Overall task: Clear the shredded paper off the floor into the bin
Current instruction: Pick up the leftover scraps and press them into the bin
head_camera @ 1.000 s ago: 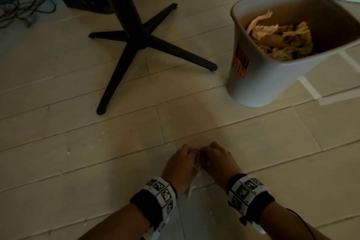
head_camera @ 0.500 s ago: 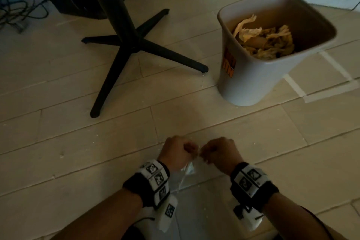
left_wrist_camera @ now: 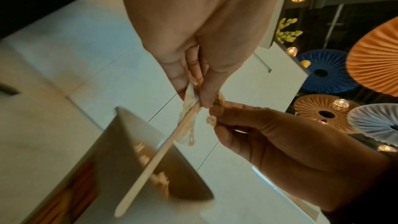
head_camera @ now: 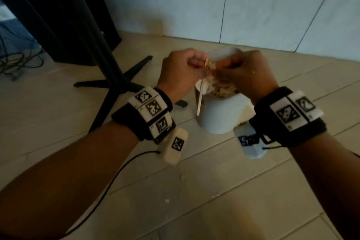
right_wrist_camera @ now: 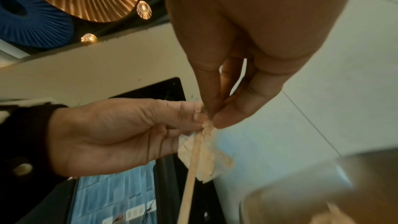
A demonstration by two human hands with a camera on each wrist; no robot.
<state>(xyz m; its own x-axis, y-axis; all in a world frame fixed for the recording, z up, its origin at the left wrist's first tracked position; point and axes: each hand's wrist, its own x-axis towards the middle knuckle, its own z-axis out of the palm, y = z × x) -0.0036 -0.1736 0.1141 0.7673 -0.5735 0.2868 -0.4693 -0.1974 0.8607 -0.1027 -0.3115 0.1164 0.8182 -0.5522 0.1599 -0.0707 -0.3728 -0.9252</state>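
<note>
Both hands are raised over the white bin (head_camera: 222, 117), which holds crumpled shredded paper (head_camera: 224, 90). My left hand (head_camera: 195, 65) pinches a thin wooden stick (head_camera: 200, 99) together with pale paper scraps (left_wrist_camera: 189, 108); the stick hangs down towards the bin (left_wrist_camera: 129, 151). My right hand (head_camera: 221, 69) meets it fingertip to fingertip and pinches small shreds (right_wrist_camera: 207, 122). In the right wrist view a larger flake of paper (right_wrist_camera: 207, 159) dangles beside the stick (right_wrist_camera: 191, 176), above the bin's rim (right_wrist_camera: 301, 176). The bin's far side is hidden behind the hands.
A black table pedestal (head_camera: 116, 76) with splayed feet stands left of the bin. Loose cables (head_camera: 17, 62) lie at the far left. A white panelled wall (head_camera: 233, 6) rises behind the bin. A few tiny paper crumbs (head_camera: 183, 176) dot the floorboards; a black wire (head_camera: 116, 171) trails from my left wrist.
Both hands have lifted off the floor with the gathered scraps and stick and moved forward over the bin. The head view has tilted up towards the wall.
</note>
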